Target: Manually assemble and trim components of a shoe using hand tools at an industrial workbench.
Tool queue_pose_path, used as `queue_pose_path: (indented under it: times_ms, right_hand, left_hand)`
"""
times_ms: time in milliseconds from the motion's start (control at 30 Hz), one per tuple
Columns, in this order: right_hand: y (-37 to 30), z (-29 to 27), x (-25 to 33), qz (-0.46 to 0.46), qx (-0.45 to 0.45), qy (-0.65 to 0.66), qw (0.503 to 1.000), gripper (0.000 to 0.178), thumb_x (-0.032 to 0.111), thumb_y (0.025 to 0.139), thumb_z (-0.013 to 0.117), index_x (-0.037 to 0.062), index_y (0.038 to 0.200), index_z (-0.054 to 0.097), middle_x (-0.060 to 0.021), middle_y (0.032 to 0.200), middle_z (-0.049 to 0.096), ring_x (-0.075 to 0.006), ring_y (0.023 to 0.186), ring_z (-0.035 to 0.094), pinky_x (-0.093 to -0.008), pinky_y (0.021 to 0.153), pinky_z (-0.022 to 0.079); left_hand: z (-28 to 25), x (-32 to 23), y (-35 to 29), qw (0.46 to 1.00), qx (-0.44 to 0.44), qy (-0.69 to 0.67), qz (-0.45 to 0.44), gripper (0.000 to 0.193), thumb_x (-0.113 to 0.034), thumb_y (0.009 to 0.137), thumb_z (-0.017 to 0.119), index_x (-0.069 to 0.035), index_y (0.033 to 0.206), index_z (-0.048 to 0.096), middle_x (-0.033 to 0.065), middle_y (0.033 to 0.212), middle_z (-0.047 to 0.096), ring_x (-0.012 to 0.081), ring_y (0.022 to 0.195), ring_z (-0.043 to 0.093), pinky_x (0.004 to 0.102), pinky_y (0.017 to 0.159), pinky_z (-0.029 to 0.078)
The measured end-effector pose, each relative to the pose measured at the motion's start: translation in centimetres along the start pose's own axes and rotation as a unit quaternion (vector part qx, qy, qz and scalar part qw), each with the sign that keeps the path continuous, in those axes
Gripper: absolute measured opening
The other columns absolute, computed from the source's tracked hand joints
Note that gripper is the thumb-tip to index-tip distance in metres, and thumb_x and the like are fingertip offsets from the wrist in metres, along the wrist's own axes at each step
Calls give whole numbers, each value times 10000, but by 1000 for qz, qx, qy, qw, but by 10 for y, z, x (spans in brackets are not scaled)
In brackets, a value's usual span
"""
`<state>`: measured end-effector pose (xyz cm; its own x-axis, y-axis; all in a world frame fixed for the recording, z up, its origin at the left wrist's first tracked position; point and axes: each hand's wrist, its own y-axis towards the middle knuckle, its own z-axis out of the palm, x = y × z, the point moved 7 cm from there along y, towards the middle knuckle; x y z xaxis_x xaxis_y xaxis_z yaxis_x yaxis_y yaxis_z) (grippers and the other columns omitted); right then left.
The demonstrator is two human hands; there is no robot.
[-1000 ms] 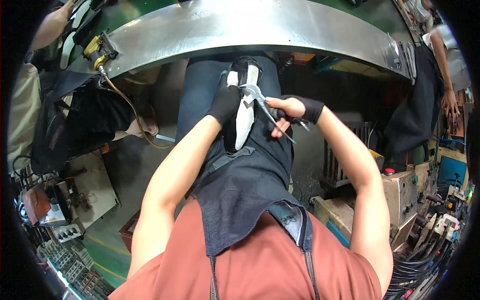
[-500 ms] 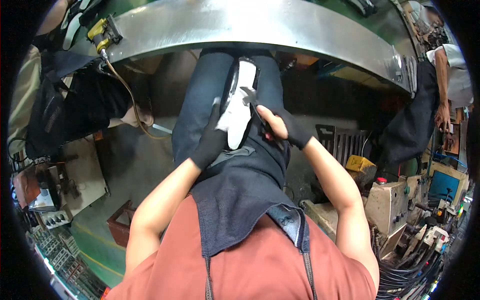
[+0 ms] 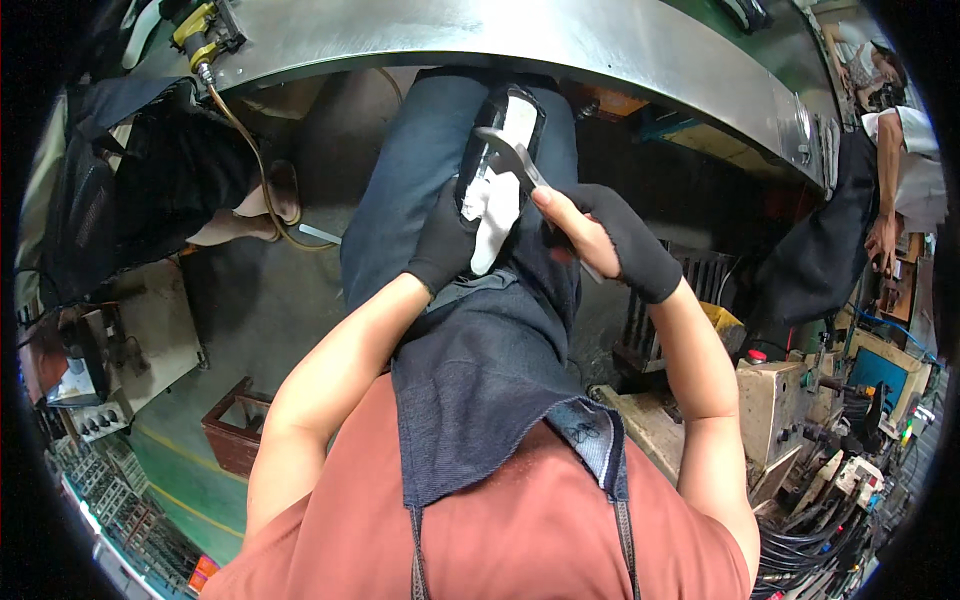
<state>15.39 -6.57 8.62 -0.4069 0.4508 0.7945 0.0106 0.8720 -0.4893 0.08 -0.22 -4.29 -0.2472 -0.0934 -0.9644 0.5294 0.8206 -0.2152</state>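
Observation:
A shoe (image 3: 518, 125) with a shiny black upper lies on my thighs, its white underside turned up. Around its near left side is my left hand (image 3: 447, 245), in a black glove, with most of its fingers hidden. Crumpled white material (image 3: 478, 198) shows by that hand. My right hand (image 3: 610, 240), gloved with the thumb bare, grips a hammer-like hand tool (image 3: 520, 158). The tool's curved metal head is over the shoe's underside; whether it touches cannot be made out. A dark apron (image 3: 480, 390) covers my lap.
A metal bench (image 3: 450, 35) crosses in front of my knees. On its left end lies a yellow air tool (image 3: 200, 40) with a hose. People sit at left and right. Machinery (image 3: 775, 400) and cables stand at right; a brown crate (image 3: 235, 430) is at left.
My right hand has moved up and right, and the tool's head is higher over the shoe. The shoe and my left hand have shifted slightly right and up in view.

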Motion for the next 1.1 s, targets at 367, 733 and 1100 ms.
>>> queue_pose_path:
  times_ms: [367,733,1100]
  right_hand:
    - [17,38,-50,-17,-78,-40,996,561,523,983,415,15,902,638,-41,626,587,-121,615,607,-279,562,463]
    - [-45,25,-97,118,-111,222,962,586,566,958,452,4,970,617,-49,777,610,-125,652,598,-259,635,474]
    - [9,1,-38,-35,20,-227,973,503,456,930,532,-20,842,669,-170,711,653,-275,643,627,-383,645,490]
  left_hand:
    - [-10,-24,-32,986,26,127,101,1078,-286,759,782,-9,1504,54,267,1461,342,335,1379,342,379,1102,322]
    - [-71,-131,67,968,-25,183,172,598,-155,794,692,-11,1329,468,204,1153,627,311,1024,632,363,933,488]
    - [4,-30,5,982,100,91,133,821,-291,817,726,45,1439,309,241,1453,392,281,1346,410,327,1079,353]
